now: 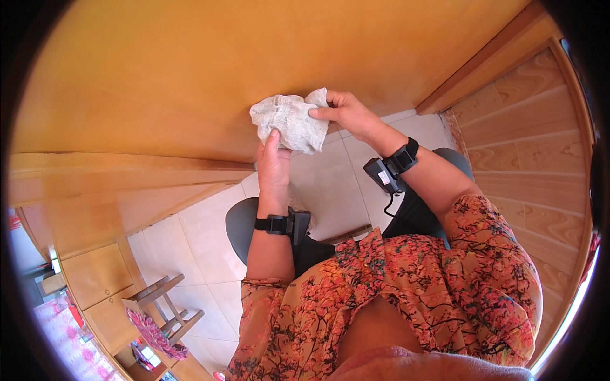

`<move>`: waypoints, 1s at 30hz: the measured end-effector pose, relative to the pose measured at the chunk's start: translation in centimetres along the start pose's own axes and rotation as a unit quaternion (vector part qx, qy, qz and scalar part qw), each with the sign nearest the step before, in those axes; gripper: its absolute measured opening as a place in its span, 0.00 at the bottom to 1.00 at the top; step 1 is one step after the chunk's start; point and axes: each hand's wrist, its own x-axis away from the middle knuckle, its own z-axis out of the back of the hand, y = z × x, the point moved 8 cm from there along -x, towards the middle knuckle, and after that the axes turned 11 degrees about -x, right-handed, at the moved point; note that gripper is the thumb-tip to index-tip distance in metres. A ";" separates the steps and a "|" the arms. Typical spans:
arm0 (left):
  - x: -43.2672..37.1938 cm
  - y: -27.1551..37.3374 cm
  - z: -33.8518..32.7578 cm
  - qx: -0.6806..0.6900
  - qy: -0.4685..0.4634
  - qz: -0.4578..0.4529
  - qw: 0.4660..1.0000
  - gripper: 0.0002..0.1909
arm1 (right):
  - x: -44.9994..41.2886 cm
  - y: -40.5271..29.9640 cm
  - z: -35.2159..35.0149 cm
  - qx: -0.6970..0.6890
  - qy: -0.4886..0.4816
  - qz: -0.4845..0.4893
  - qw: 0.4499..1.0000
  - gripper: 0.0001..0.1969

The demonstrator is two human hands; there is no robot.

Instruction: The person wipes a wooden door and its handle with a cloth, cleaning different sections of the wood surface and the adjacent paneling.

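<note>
A crumpled, whitish cloth [291,121] is held between both hands, close to a smooth orange-brown wooden panel [190,71]. My left hand [275,159] grips its lower left edge, the thumb lying on top of it. At its upper right edge, my right hand [345,112] pinches the cloth between thumb and fingers. Some of the fingers are hidden behind the cloth. Each wrist wears a black strap with a small black device.
Pale floor tiles [329,190] lie below the hands. A wood-patterned wall [529,143] rises at the right. At lower left stand a wooden stool [167,305] with a pink cover and wooden cabinets [97,276].
</note>
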 end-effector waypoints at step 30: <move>0.1 -0.4 3.4 0.183 -0.018 -0.080 0.980 0.24 | 0.5 1.1 -0.5 -0.005 -0.002 -0.068 0.998 0.24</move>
